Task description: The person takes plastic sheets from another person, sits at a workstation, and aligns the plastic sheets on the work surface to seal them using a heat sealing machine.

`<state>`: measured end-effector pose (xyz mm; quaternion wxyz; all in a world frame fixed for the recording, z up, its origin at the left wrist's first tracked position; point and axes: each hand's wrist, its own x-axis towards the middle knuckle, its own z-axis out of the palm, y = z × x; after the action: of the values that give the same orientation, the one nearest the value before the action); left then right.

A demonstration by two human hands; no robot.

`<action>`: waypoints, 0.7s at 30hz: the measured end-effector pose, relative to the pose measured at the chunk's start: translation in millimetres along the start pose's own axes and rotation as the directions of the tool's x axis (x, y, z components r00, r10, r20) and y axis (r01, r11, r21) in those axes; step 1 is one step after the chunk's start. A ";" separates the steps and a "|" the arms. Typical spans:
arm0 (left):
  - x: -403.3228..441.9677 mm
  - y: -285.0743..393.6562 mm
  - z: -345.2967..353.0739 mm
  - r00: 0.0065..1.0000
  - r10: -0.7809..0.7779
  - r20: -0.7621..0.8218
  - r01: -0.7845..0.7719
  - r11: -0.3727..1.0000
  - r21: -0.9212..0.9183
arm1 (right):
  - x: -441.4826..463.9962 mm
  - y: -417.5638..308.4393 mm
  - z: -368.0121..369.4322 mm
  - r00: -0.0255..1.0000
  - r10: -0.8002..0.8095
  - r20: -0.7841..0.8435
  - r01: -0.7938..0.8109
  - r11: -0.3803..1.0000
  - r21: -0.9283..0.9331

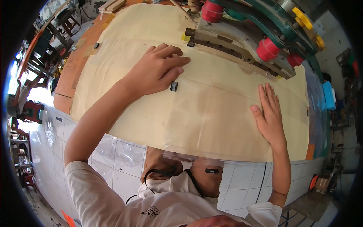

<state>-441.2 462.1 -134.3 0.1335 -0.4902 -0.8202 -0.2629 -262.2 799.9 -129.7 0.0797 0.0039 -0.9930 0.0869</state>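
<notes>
A large pale yellow sheet (215, 113) covers most of the table, under a clear film along its front part. My left hand (160, 70) is over the sheet left of centre, its fingers bent and apart, holding nothing. Just below its thumb lies a small black block (174, 86). Toward the right side, my right hand (269, 117) rests flat on the sheet with its fingers stretched out. Another small black piece (190, 44) sits by the end of a long dark slotted bar (234, 51) beyond my hands.
A green metal machine (261, 19) with red-wrapped parts (268, 49) and yellow knobs (302, 18) stands at the back right. A black piece (96, 45) lies at the sheet's left edge. The orange-brown table edge (64, 90) shows at left, and a blue object (328, 95) at right.
</notes>
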 end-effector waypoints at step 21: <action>-1.0 -2.0 1.6 1.000 0.000 -0.005 0.000 1.000 0.008 | -3.5 -2.1 -27.0 0.996 -0.013 0.085 0.011 1.000 0.028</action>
<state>-442.4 461.5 -136.7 0.1376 -0.4891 -0.8208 -0.2609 -254.5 802.4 -103.6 0.0380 0.0145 -0.9942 0.0997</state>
